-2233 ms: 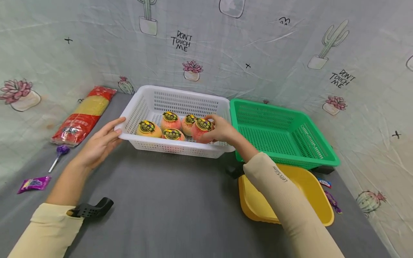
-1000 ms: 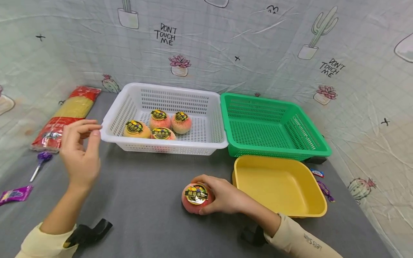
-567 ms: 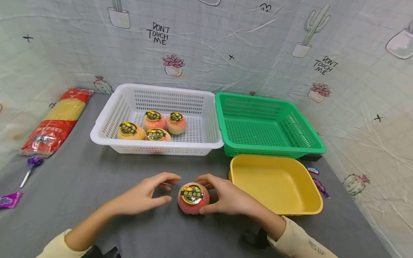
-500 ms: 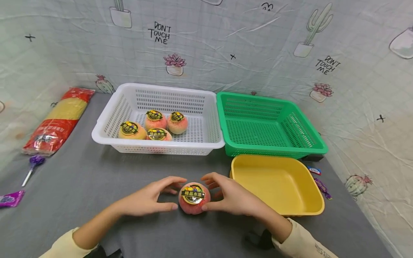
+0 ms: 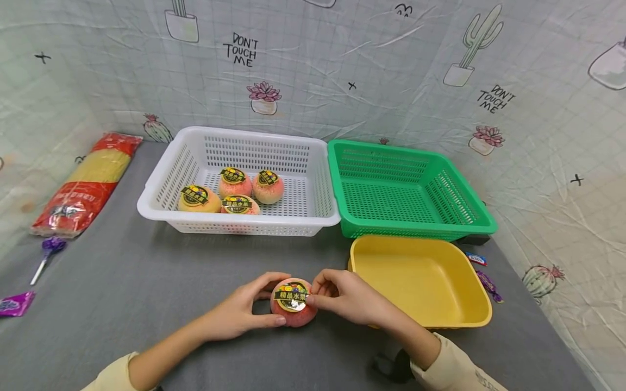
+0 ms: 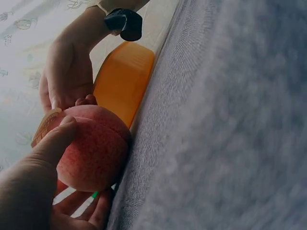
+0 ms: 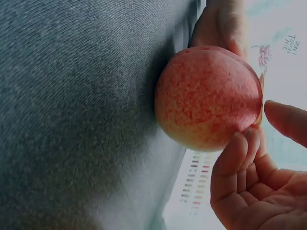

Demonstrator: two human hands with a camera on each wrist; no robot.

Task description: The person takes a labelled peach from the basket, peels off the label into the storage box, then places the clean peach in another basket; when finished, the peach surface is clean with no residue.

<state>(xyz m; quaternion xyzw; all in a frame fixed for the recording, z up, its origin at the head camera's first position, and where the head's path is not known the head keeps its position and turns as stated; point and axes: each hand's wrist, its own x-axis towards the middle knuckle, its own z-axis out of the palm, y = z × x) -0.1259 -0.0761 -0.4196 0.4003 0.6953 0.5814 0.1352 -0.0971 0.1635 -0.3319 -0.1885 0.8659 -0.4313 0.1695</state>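
Observation:
A pink peach with a round black-and-gold sticker on top rests on the grey table. My left hand holds it from the left, thumb at the near side and fingers round the far side. My right hand is at the sticker's right edge, with thumb and curled fingers pinching there. In the left wrist view the peach lies between thumb and fingers. In the right wrist view the right fingertips touch the peach beside the sticker's edge.
Several stickered peaches sit in a white basket behind. A green basket adjoins it, with a yellow bin in front. At left lie a red-and-yellow packet, a lollipop and a purple wrapped candy. Small candies lie right.
The right hand took the peach from the white basket to the table front. My left hand left the basket and came round the peach; the right fingers shifted onto the sticker's edge.

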